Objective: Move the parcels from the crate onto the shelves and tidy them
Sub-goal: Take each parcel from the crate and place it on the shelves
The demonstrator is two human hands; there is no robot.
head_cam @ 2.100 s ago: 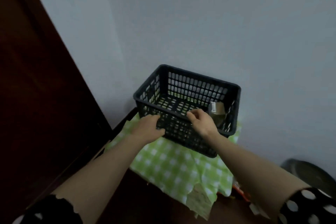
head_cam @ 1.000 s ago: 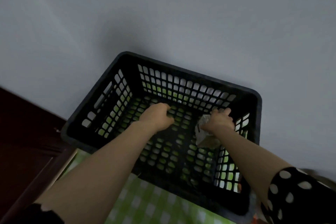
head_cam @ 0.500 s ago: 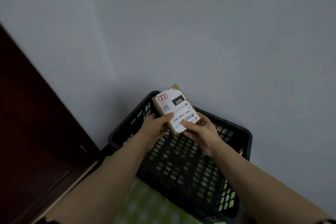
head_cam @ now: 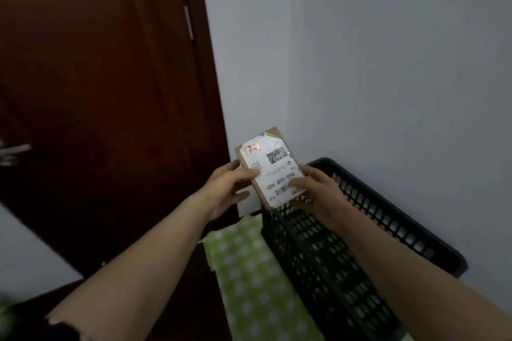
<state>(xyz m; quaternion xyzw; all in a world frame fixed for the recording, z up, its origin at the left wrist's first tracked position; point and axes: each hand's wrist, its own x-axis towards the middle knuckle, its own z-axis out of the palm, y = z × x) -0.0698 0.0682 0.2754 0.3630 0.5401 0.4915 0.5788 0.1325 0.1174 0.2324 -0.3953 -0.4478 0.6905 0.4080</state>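
I hold the parcel point(head_cam: 270, 167) above the crate point(head_cam: 360, 243), left hand point(head_cam: 227, 188) and right hand point(head_cam: 318, 188) both clamped on its edges; I'd keep that grip firm and carry it level to the shelves.

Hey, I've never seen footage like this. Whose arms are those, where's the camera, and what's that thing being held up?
There is no machine here. The one picture comes from a wide-angle camera worn on a person's head, looking forward and down, so the two bare arms are the wearer's own. The left hand and the right hand each grip one side of a small brown parcel with a white shipping label, held up clear of a black perforated plastic crate. The crate sits on a green checked cloth. Behind are a dark wooden door and a pale wall. The job is moving parcels onto shelves; no shelves show here.
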